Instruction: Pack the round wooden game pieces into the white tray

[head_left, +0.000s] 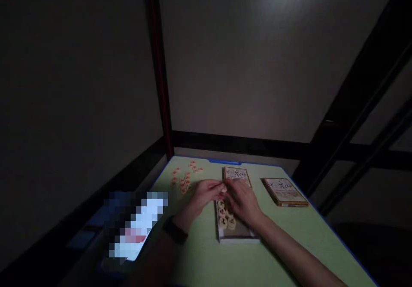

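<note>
Xiangqi pieces [222,222], round and pale with dark characters, lie in rows in an open box [236,233] on the green table. Over the far part of that box my two hands meet. My left hand [206,191], with a dark band on its wrist, is closed in a pinch, and a pale piece [224,188] shows at its fingertips. My right hand [243,199] reaches in from the right with its fingers bent towards the same piece. Whether it also grips something is hidden. Part of the box lies beneath the right hand.
Loose pieces with red characters [185,183] are scattered at the table's far left. A printed box lid [237,173] lies beyond my hands, and another printed box [285,191] rests at the right. Left of my wrist is a blurred bright screen [138,229]. Walls [238,72] surround the blue-edged table [273,252].
</note>
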The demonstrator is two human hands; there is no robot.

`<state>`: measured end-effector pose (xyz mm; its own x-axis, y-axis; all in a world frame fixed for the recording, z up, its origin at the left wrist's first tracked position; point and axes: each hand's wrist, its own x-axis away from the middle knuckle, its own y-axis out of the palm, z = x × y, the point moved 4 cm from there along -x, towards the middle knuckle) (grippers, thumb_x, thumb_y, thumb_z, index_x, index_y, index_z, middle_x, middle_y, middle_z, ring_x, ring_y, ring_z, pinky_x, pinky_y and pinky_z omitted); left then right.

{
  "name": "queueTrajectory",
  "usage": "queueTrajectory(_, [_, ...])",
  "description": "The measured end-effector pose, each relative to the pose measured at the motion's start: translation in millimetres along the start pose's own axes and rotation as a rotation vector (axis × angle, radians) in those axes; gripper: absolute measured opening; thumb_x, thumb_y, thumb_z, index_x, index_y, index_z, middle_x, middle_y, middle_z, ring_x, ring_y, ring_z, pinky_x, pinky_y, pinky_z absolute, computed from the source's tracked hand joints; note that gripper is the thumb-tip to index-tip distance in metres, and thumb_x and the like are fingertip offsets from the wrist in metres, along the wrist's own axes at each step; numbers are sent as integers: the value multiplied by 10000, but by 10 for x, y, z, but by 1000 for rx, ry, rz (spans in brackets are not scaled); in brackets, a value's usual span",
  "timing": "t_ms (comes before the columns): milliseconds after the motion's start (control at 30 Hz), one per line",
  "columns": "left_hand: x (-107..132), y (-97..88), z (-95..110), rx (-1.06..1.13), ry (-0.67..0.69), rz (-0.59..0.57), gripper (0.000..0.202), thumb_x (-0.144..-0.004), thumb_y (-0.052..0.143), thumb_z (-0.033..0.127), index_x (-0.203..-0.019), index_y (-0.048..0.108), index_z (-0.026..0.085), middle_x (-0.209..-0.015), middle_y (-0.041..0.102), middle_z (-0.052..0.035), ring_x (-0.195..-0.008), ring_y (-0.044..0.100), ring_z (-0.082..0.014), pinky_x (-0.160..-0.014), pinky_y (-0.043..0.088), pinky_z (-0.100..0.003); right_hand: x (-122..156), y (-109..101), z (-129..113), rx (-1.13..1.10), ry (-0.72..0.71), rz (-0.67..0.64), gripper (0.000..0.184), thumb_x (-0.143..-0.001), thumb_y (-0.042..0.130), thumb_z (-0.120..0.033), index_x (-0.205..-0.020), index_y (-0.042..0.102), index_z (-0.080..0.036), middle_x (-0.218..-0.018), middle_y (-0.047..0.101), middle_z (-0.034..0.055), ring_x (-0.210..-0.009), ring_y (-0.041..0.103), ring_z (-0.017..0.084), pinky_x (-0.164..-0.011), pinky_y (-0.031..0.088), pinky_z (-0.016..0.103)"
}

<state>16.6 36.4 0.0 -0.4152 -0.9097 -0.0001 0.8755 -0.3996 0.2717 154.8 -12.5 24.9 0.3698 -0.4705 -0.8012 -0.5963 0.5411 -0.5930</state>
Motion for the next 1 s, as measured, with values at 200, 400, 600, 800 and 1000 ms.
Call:
queueTrajectory(200, [3, -51, -3, -2, -6, 34, 572, -487, 919, 519, -807, 718, 88, -783, 737, -83, -690, 691, -160, -720, 575, -287, -3, 23, 0, -18, 46, -60, 297, -938, 527, -178, -1232, 560, -191, -965, 714, 114, -865, 649, 254, -756, 554, 389])
queueTrajectory(400, [20, -25, 23, -25, 2, 61, 464, -557, 915, 431, -793, 705, 91, -809, 745, -90, -735, 709, -181, -725, 580, -287, 11, 49, 2, 43, 71, -128, 245, -929, 517, -163, -1164, 587, -165, -942, 714, 124, -856, 638, 271, -748, 537, 402])
queueTrajectory(600, [-34, -143, 109, -114, -35, 138, 465, -728, 818, 440, -1035, 647, 134, -833, 743, -78, -678, 707, -163, -619, 560, -256, -60, -81, 47, 21, 140, -151, 249, -926, 548, -191, -1170, 591, -162, -975, 719, 129, -874, 652, 268, -789, 527, 415])
queueTrajectory(800, [-71, -291, 170, -701, 84, 384, 341, -924, 530, 400, -694, 607, 160, -538, 608, 13, -466, 564, -107, -490, 380, -202, 204, -358, -425, -265, 229, -305, 264, -923, 616, -238, -1186, 594, -226, -1047, 715, 79, -929, 661, 215, -812, 540, 335])
queueTrajectory(1000, [55, -93, 174, -1187, 189, 334, 237, -941, 513, 330, -882, 696, 190, -634, 671, -1, -612, 619, -136, -595, 367, -227, 439, -319, -656, -288, 213, -339, 212, -914, 584, -169, -1120, 614, -206, -987, 717, 80, -902, 638, 217, -786, 531, 337])
